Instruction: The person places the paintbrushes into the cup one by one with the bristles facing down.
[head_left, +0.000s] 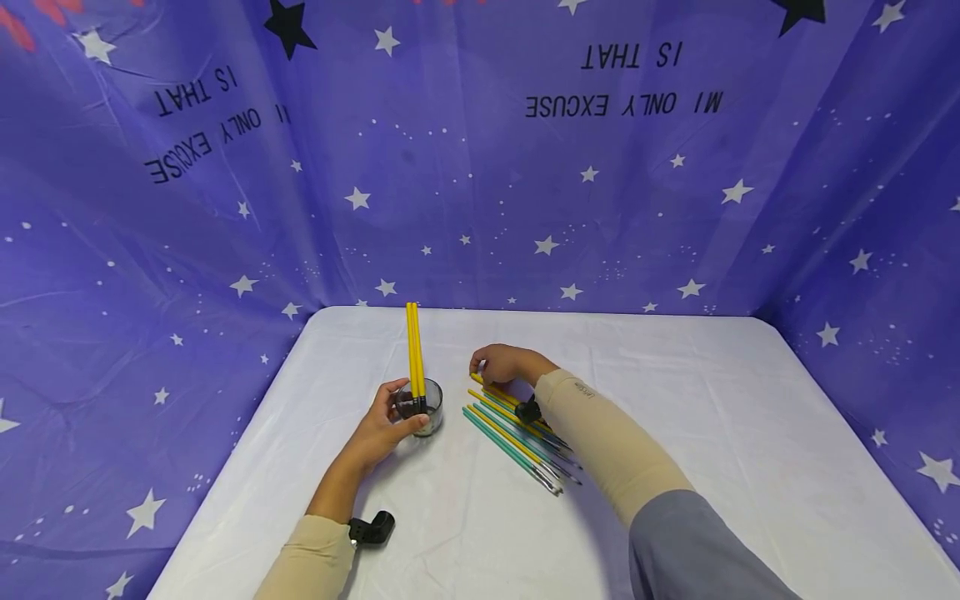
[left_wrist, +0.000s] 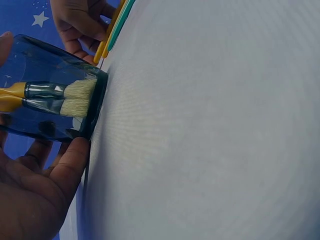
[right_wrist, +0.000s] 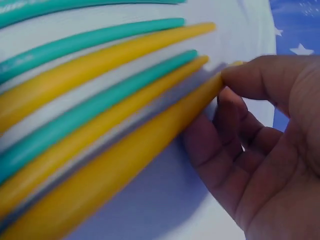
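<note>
A clear glass cup (head_left: 431, 417) stands on the white table, and my left hand (head_left: 382, 427) holds it around its side. Two yellow-handled paintbrushes (head_left: 415, 350) lean upright in it, bristles down; their pale bristles (left_wrist: 79, 97) show through the glass in the left wrist view. To the right, my right hand (head_left: 504, 364) pinches the end of a yellow paintbrush (right_wrist: 150, 150) between thumb and fingers. That brush lies at the far side of a loose row of yellow and green paintbrushes (head_left: 510, 442), whose bristle ends point toward the near right.
The white table (head_left: 712, 467) reaches out on both sides of the brushes. A purple cloth (head_left: 480, 167) with stars and lettering hangs behind and beside it. A black wrist camera (head_left: 372, 529) sits on the left forearm, another (head_left: 528, 410) above the brushes.
</note>
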